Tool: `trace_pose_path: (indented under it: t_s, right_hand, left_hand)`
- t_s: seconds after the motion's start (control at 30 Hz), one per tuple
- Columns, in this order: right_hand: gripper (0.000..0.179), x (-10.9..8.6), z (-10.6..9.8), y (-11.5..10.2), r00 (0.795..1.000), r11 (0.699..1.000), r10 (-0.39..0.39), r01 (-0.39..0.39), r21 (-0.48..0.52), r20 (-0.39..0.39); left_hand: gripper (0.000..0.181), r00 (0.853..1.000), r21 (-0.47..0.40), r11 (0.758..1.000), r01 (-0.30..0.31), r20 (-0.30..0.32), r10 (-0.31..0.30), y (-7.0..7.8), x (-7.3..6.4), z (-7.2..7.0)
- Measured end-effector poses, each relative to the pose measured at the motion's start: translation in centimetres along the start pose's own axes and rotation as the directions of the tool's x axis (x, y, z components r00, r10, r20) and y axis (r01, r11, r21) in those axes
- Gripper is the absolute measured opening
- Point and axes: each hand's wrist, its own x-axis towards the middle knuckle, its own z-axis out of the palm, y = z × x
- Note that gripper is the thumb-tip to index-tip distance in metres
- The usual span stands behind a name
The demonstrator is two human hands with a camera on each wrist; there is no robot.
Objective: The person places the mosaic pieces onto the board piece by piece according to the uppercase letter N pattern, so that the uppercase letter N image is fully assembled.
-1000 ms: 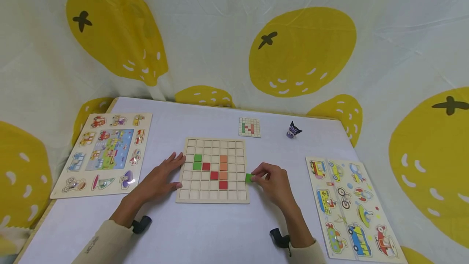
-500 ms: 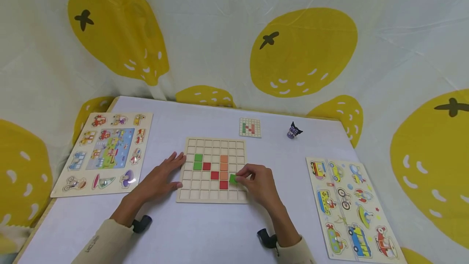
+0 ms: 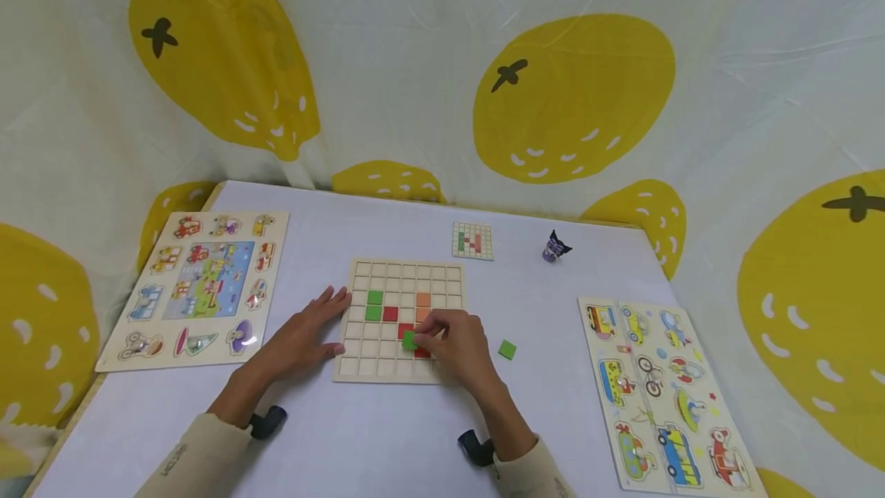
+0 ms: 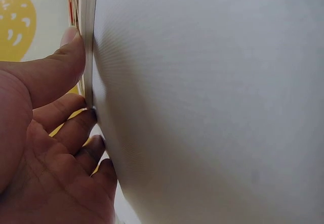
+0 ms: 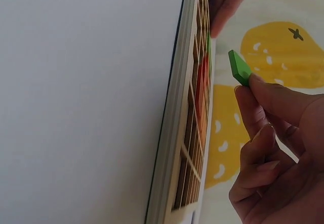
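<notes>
A wooden grid board (image 3: 369, 348) lies on the table. Two green tiles (image 3: 374, 306) sit on its left part, a diagonal of red tiles (image 3: 390, 313) runs down to the right, and orange tiles (image 3: 423, 300) stand in one column, partly hidden by my right hand. My left hand (image 3: 304, 333) touches the board's left edge with spread, relaxed fingers. My right hand (image 3: 456, 344) pinches a green tile (image 5: 239, 68) between thumb and index finger; in the right wrist view the tile is raised above the board. Another green tile (image 3: 508, 349) lies on the cloth right of the board.
Behind the board lies a small pattern card (image 3: 473, 241), with a small dark figurine (image 3: 553, 247) to its right. A picture puzzle board (image 3: 266, 329) lies at the left, and a vehicle puzzle board (image 3: 664, 398) at the right. A fruit-print curtain (image 3: 394, 83) hangs behind the table.
My right hand has carried the green tile leftward from the board's right edge to over its lower middle. The loose green tile, hidden before, now shows. My left hand has stayed put.
</notes>
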Motion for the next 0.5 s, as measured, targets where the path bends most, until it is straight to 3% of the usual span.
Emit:
trace_pose_path:
  t_s: [0.5]
  right_hand:
    - [0.012,2.0,2.8,-2.5,1.0,1.0,-0.003,0.003,-0.005,0.026]
  left_hand:
    - [0.091,1.0,-0.013,1.0,-0.001,0.001,0.001,0.1,0.0,-0.1]
